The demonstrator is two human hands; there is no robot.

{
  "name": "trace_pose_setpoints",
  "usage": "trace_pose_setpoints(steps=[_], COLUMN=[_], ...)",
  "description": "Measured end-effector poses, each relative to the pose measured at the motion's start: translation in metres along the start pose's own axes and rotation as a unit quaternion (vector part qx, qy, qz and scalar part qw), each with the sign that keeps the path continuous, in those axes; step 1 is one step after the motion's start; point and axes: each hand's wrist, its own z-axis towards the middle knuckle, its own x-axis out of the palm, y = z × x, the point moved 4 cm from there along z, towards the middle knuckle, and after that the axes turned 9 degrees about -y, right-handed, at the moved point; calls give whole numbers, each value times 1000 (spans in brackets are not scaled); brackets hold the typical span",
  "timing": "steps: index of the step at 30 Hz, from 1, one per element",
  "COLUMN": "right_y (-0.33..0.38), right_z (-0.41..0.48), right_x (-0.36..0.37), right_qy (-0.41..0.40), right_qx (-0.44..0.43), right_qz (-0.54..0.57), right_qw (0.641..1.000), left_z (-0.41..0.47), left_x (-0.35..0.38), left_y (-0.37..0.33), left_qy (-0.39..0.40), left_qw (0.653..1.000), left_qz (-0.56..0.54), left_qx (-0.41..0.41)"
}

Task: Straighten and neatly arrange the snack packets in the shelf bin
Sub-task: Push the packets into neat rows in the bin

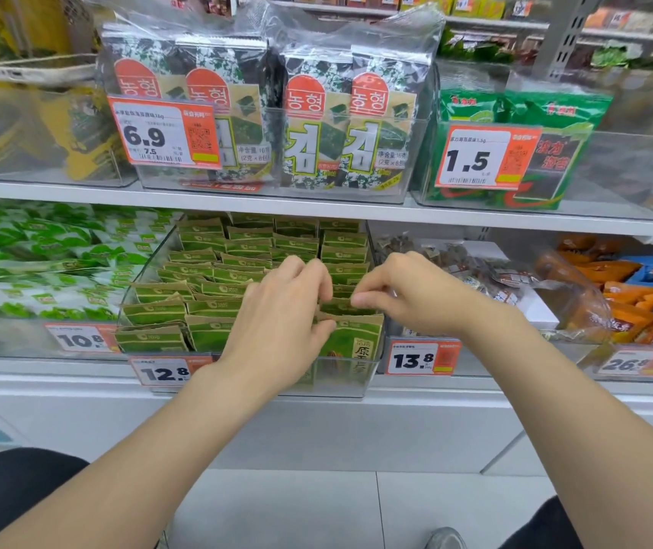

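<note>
Two hands meet over a clear bin (146, 271) in the middle of the frame, on the lower shelf. The bin holds many green-and-tan snack packets (214, 271) standing on edge in rows that run from the front to the back. Those in the left and middle rows lean at mixed angles, and some overlap.

The left hand (277, 315) reaches in from the lower left. Its fingers are curled down over the tops of the packets in the right-hand row, and its thumb presses from the front, so a few packets are clamped between them. The right hand (408, 295) comes in from the lower right. Its thumb and forefinger are closed together on the top edge of a packet in the same row, just beside the left fingertips. The front packet (360, 342) of that row stands upright against the front wall of the bin, right below both hands.

A price tag reading 12.8 (162, 372) hangs on the shelf edge below the bin, partly behind the left wrist, and a tag reading 13.8 (422, 358) sits just to its right. Large seaweed packs (317, 124) fill a clear bin on the upper shelf, at the top centre. Green-and-white bags (40, 263) lie at the left, and orange packets (633, 307) at the right edge.
</note>
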Motion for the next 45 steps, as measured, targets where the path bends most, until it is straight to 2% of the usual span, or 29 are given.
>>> trace_pose_setpoints(steps=[3,7,11,14,18,23,28,33,38,45], right_y=[-6,-3,-3,1,-1,-1,-3,-7,-13,-2], right_z=[-4,-4,4,12,22,35,41,43,32,21], right_x=[-5,-8,2,9,12,25,24,26,20,15], right_qy=[-24,-41,-46,-60,-148,-157,-214,-165,-162,-116], right_qx=[31,8,-9,-11,3,54,69,80,81,27], right_qz=[6,-28,-131,-165,-240,-330,-308,-237,-192,-210], right_qw=[999,999,990,984,959,929,924,954,965,970], left_z=[-3,-6,-4,-3,-3,-2,-2,-2,-4,-5], left_x=[8,12,14,14,15,17,16,17,18,19], left_y=[-1,0,-1,2,5,9,9,7,4,2], left_qy=[41,68,79,100,121,120,118,109,100,111], left_qw=[998,993,992,989,987,989,990,990,989,984], left_qz=[36,79,70,72,70,49,40,55,83,112], left_qx=[39,63,75,82,83,78,73,63,68,77])
